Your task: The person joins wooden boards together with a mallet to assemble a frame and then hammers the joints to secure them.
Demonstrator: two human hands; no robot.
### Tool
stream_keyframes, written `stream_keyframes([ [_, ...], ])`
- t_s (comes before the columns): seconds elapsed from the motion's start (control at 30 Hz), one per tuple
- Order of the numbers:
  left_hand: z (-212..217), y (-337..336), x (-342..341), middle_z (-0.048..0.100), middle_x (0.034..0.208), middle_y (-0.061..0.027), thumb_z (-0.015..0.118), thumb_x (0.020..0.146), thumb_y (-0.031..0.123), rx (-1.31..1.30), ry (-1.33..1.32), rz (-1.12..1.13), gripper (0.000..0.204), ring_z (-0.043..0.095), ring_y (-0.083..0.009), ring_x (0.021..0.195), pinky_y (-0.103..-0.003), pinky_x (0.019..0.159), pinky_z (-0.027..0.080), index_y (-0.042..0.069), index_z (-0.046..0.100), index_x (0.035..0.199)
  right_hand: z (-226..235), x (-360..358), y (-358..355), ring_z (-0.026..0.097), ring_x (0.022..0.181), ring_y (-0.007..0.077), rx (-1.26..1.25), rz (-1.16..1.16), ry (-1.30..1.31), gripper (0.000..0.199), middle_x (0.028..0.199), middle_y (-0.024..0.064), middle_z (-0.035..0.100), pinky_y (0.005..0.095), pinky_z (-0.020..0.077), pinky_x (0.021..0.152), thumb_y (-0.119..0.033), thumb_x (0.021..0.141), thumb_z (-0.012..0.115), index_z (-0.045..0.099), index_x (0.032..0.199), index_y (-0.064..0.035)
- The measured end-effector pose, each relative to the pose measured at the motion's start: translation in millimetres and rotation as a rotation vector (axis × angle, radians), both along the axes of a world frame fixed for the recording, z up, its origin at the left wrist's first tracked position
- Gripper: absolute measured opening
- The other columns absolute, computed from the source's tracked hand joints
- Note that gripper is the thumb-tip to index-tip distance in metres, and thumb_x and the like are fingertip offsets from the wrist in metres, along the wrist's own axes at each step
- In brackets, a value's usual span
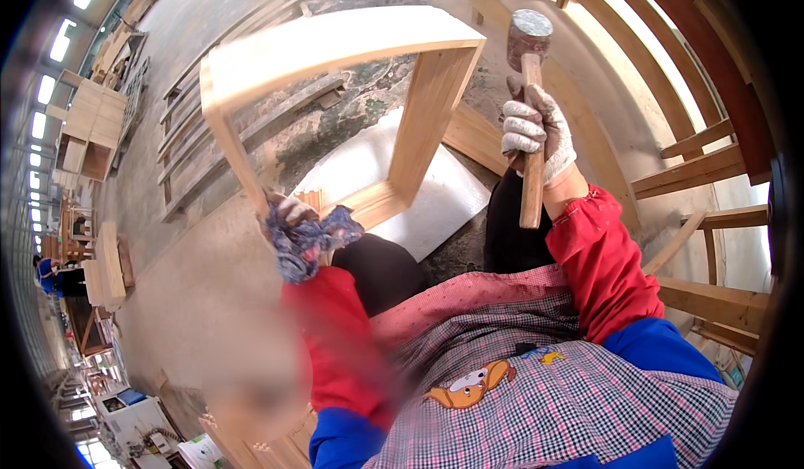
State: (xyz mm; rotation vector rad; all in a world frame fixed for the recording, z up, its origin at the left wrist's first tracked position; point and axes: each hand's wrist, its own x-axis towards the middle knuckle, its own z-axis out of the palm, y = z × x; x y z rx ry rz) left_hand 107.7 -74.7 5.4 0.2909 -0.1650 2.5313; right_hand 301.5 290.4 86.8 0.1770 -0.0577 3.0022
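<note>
The right hand (536, 130), in a speckled white work glove, is wrapped tight around the wooden handle of a mallet (529, 92), gripping it about midway up; the dark, rounded head sits above the fist and the rest of the handle hangs below the wrist, so the tool stands nearly upright. The red sleeve (599, 251) of that arm bends at the elbow, with a blue cuff lower down. The left hand (295, 218) is partly hidden by a crumpled blue and purple rag (308, 239) bunched over it; its fingers appear curled against the lower corner of a pale wooden frame (335, 46), but how firmly they close on the wood cannot be told. The frame is an open rectangle of light planks, standing tilted on its lower edge in front of the person, its lower rail resting just above the knees. Behind and under it lies a white sheet (435, 201) on the mottled concrete floor (193, 243). The mallet is held up to the right of the frame, apart from it. Slatted wooden pieces (703, 159) are stacked to the right, and more timber parts (92, 117) lie far off on the left. A checked apron (536, 368) covers the person's lap.
</note>
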Motion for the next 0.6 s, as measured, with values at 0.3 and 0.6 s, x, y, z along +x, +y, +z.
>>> stream_keyframes([
  [0.3,-84.1,-77.7,64.6,0.055,0.084,0.0052,0.055,0.093,0.031,-0.129,-0.020,-0.279,0.033,0.053,-0.0118,0.077,-0.042,0.097,0.037,0.021,0.062,0.124,7.6,7.2,-11.4,0.036,0.044,0.0057,0.319,0.089,-0.519,0.029,0.063,-0.0047,0.039,0.0213,0.0342,0.037,-0.026,0.098,0.050,0.052,0.124,-0.0139],
  [0.6,-88.0,-150.6,101.1,0.063,0.096,-0.0033,0.064,0.085,0.026,-0.527,-0.535,-0.335,0.036,0.055,-0.0154,0.079,-0.029,0.075,0.047,0.009,0.062,0.117,-0.3,-9.7,-40.0,0.040,0.044,0.0046,0.531,0.328,-0.633,0.016,0.062,-0.0053,0.041,0.0190,0.0341,0.034,-0.025,0.094,0.057,0.051,0.105,-0.0162],
])
